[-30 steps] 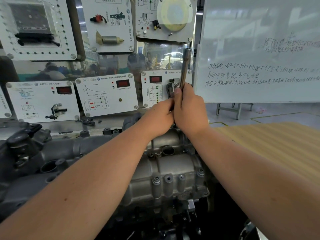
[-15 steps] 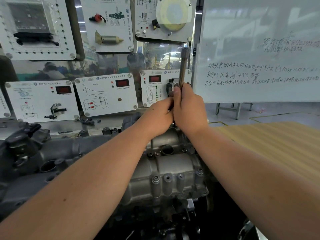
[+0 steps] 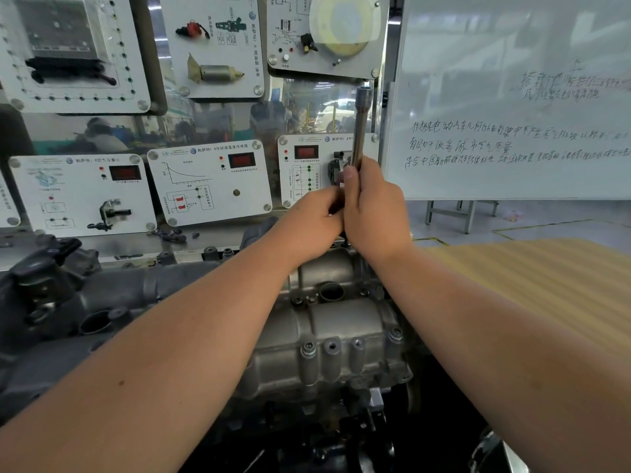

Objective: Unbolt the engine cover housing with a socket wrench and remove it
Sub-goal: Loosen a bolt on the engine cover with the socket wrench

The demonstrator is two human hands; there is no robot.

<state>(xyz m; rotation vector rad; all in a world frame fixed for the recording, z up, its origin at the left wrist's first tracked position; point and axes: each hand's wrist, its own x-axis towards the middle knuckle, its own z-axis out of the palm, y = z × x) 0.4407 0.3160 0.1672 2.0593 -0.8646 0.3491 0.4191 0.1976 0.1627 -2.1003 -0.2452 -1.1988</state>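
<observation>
At the left, dark engine parts [image 3: 51, 295] lie below white sensor panels [image 3: 208, 184]. In the middle, the left hand [image 3: 312, 221] and right hand [image 3: 374, 213], touching, both grip the upright socket wrench [image 3: 359, 128] above the far end of the grey engine cover housing [image 3: 327, 339]. At the right, a whiteboard [image 3: 512, 97] stands behind a striped wooden surface [image 3: 546, 285].

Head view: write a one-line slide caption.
Both hands, left and right, grip an upright socket wrench at the far end of a bolted engine cover.
</observation>
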